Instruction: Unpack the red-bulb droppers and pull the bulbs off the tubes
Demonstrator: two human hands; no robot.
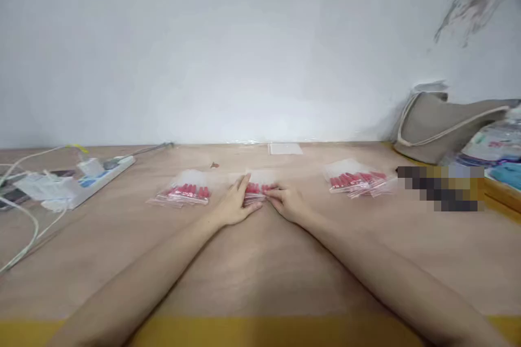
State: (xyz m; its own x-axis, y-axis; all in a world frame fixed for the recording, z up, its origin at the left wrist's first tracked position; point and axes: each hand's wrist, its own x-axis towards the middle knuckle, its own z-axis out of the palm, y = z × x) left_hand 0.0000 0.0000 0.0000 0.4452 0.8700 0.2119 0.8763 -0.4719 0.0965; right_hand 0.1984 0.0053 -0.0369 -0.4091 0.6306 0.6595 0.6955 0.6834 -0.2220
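A clear zip bag [255, 188] holding several small red pieces lies flat on the table in front of me. At its left side rests my left hand [235, 203], fingers stretched over the edge and thumb apart along the near edge. My right hand [288, 203] has its thumb and fingers closed on the bag's near right corner. To the left is a pile of similar bags [188, 191] with red pieces in them. Another pile of such bags [356, 179] lies to the right. What the red pieces are is too blurred to tell.
A power strip [103, 179] with plugged-in chargers and white cables takes up the left side. At the wall lies a small white stack [285, 149], near a little brown bit [214, 165]. A grey bag [439, 124] and plastic packages [494, 143] stand at the right.
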